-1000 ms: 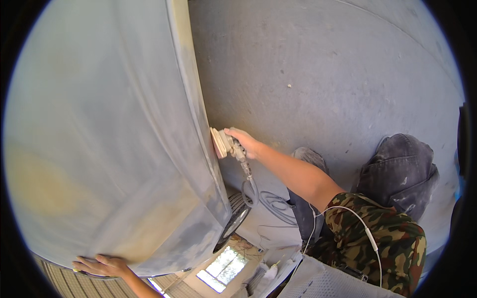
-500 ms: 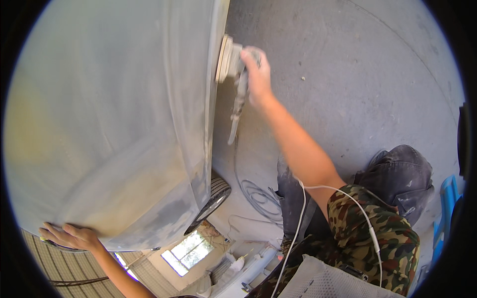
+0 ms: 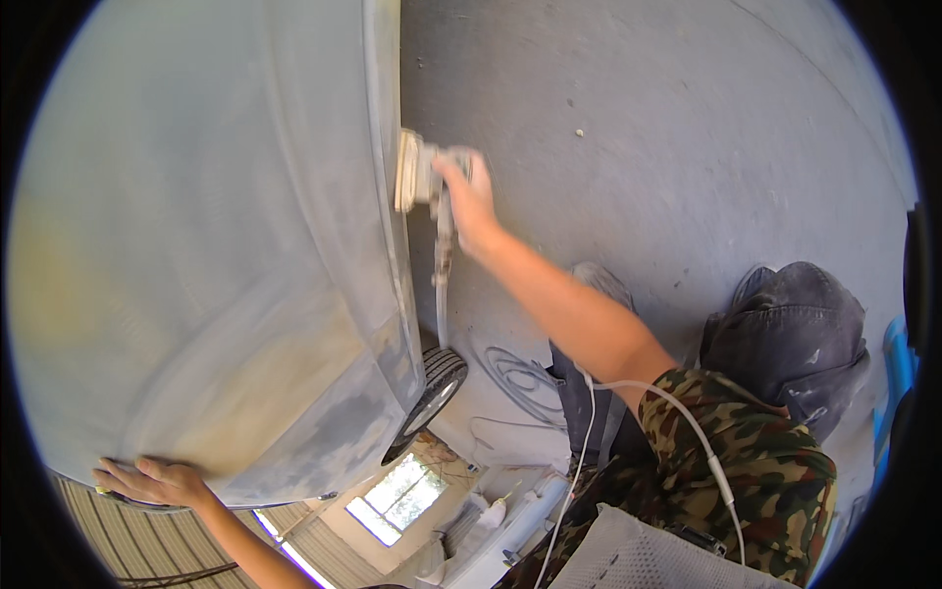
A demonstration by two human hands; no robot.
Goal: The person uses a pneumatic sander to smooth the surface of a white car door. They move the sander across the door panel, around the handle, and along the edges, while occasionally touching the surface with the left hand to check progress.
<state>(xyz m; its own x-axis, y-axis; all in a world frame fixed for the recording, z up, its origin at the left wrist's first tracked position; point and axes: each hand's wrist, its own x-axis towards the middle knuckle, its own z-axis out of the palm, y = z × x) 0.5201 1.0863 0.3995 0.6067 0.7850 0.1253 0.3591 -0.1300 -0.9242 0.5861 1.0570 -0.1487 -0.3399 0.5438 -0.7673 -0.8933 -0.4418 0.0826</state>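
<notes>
Gripping sander (image 3: 420, 177) in your right hand (image 3: 469, 201), fingers wrapped | pad flat against car panel (image 3: 196, 255) edge, leftward | left hand (image 3: 152, 481) far, fingers spread flat on panel

I am in a car body workshop. Beside me stands a car body panel (image 3: 216, 255), dull grey and rubbed down to patchy filler, with a wheel (image 3: 429, 398) under it. The floor (image 3: 667, 147) is bare grey concrete with an air hose (image 3: 520, 378) coiled on it. A power sander (image 3: 417, 172) sits against the panel, and dust covers my trousers (image 3: 785, 334).
</notes>
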